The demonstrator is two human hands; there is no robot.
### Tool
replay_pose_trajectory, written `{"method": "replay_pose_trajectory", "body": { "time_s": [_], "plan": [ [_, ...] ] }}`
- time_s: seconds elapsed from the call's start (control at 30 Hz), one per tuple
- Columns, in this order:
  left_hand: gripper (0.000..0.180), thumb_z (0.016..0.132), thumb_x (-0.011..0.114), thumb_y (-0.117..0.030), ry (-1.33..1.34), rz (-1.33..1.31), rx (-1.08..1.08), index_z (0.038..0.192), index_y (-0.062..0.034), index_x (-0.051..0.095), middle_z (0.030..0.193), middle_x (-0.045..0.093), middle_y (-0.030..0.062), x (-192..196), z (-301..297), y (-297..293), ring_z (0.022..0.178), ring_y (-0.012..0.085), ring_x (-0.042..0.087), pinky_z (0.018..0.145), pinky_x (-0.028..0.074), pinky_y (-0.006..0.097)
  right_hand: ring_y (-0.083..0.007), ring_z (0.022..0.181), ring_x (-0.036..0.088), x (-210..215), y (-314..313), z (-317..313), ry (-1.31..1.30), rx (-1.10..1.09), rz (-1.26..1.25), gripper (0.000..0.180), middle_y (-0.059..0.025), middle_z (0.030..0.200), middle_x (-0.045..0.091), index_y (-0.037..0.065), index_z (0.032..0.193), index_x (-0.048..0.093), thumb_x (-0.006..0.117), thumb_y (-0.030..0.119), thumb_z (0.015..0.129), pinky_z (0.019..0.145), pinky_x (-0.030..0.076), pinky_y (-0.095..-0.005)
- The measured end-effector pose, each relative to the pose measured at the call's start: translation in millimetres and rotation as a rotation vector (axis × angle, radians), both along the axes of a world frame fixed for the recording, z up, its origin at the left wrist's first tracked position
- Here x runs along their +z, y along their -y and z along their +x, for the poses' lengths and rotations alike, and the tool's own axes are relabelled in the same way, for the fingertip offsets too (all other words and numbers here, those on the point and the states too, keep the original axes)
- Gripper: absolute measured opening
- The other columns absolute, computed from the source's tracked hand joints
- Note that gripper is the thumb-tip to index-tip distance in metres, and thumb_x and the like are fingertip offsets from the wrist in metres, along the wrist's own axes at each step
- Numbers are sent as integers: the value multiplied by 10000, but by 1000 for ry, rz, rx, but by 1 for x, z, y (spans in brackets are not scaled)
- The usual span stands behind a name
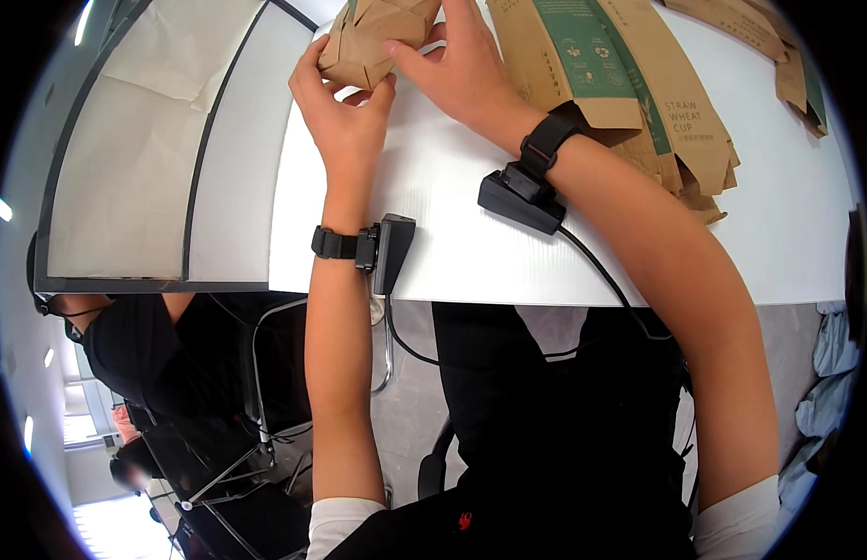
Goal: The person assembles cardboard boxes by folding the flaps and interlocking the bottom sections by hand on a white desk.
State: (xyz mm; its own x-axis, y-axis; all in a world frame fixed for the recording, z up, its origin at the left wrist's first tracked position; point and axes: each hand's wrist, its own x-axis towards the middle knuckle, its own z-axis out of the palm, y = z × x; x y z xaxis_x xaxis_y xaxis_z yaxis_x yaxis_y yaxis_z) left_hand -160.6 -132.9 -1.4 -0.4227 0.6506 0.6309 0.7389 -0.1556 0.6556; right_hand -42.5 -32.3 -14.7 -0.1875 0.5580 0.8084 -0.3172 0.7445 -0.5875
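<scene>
Beside a beige, black-framed panel (125, 149) lining the left edge of a white table (433, 215), the left hand (345, 117) is gripping, half closed, a creased brown cardboard piece (377, 42) above the table's far left part. The right hand (461, 75) is resting its thumb on it, other fingertips hidden, closure unclear; uneven pressure could be tearing folds. Rightward, a black cable (606, 275) is crossing the near edge, risking snagging, while flattened brown-and-green cartons (583, 56) are crowding the right forearm.

Black wrist straps (336, 245) are worn; a black angular box (393, 254) is mounted on each, black cable (600, 266) attached. White sleeves (344, 525) noted; black garment (410, 527) marked by small red emblem (465, 521).
</scene>
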Motion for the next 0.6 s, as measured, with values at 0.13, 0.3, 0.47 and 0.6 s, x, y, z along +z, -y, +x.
{"method": "replay_pose_trajectory", "body": {
  "time_s": [0.13,0.3,0.47,0.6],
  "plan": [
    [794,799,873,-174,33,25,56,1432,7,429,1424,402,149,-7,-7,-1,1187,282,583,909,593,356,-360,1155,581,2,5,2,42,-41,18,843,-247,1337,489,25,1573,268,721,67,863,916,533,-380],
    [829,775,887,-303,40,-108,172,1387,48,450,1370,476,195,-6,-8,-2,1171,304,578,895,548,379,-316,1104,622,-3,6,0,30,-47,2,765,-235,1333,533,34,1557,333,703,71,889,893,539,-358],
    [921,797,856,-333,135,-206,159,1460,93,381,1384,496,262,-11,-14,-4,1241,382,535,1016,469,444,-390,1253,577,-22,-1,-12,241,-226,69,667,-244,1316,599,71,1467,438,710,189,870,1009,504,-479],
    [1041,782,871,-375,54,-144,281,1562,13,301,1513,424,222,-10,-16,-4,1379,349,467,1059,474,434,-428,1249,572,-13,-3,-2,342,-141,-151,686,-245,1372,563,72,1486,418,676,144,854,1038,481,-503]
  ]
}}
